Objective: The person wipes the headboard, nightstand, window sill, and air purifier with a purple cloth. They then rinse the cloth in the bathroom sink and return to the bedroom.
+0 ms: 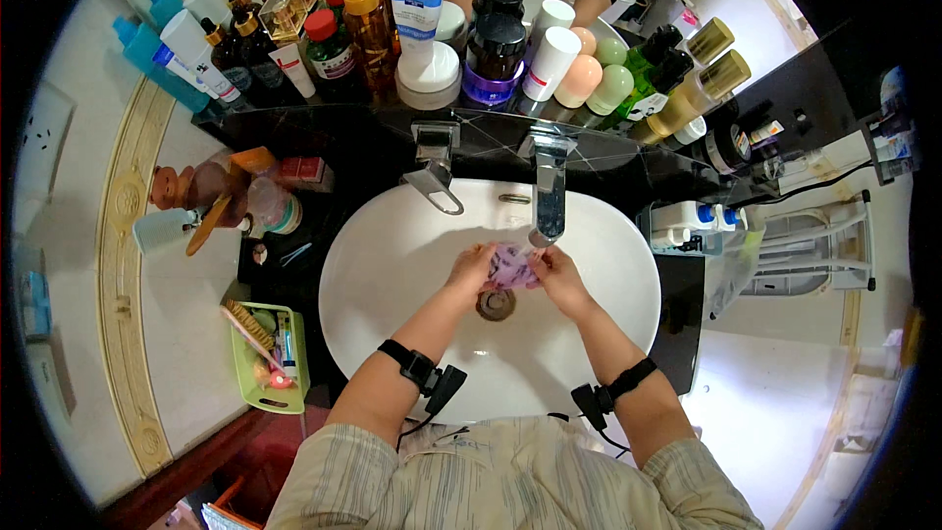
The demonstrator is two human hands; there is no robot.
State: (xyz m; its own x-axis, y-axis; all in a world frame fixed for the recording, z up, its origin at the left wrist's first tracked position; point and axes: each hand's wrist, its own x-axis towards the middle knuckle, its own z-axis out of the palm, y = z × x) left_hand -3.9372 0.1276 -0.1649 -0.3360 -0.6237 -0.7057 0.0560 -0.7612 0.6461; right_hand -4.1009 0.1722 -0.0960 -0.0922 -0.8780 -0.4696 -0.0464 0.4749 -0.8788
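Head view, mid-frame: crumpled purple-patterned cloth point(511, 268), gripped by my left hand point(475, 267) and right hand point(558, 277) under silver metal faucet point(549, 185); rinsing seemingly underway, laying-aside undone.

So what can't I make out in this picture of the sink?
In the head view:
Bunched purple patterned cloth: its full shape, hidden by its folds.
Left hand and right hand: palms, mostly turned away.
Round metal drain: its inside, too dark and small.
Lime-green plastic basket: some contents, covered by the long bristle brush.
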